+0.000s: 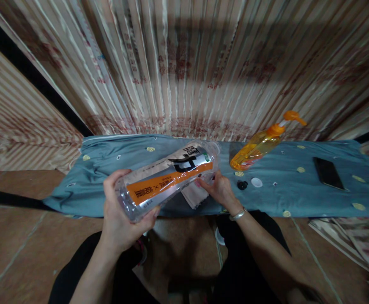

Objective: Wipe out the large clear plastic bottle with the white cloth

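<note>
Probably light, slick, easily dented: clear cylindrical plastic bottle (168, 180); hold base and shoulder gently. Glossy silver-and-orange label (173, 174), black lettering. It's tilted above blue patterned cloth (79, 181), neck at 2 o'clock. Left hand (120, 221) clasps base, thumb opposing fingers. Right hand (221, 191) at neck end, thumb by label; can't tell whether it pinches.

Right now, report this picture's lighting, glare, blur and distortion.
Head view: dim lighting, a darker band across the upper striped curtain; head view: pale glints on the clear plastic bottle; head view: soft overall, the bottle's smallest lettering unreadable; head view: apparent wide-angle stretch, curtain stripes fanning outward.
</note>
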A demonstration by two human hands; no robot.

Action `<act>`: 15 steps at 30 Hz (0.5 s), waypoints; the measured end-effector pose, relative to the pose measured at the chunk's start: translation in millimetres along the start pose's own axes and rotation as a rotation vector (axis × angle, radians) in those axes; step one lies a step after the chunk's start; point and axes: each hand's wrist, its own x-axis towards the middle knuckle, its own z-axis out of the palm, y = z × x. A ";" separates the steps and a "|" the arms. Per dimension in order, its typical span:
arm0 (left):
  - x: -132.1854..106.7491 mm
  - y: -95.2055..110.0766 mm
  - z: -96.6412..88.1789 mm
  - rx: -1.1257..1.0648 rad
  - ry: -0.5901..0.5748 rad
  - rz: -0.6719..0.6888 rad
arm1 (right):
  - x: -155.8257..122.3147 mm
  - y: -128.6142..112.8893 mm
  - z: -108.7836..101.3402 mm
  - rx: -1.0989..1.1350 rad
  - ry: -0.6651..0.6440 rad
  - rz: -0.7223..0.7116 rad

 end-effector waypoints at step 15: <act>0.5 0.9 0.7 -0.003 0.015 -0.006 | -0.6 1.0 2.1 -0.024 0.013 0.001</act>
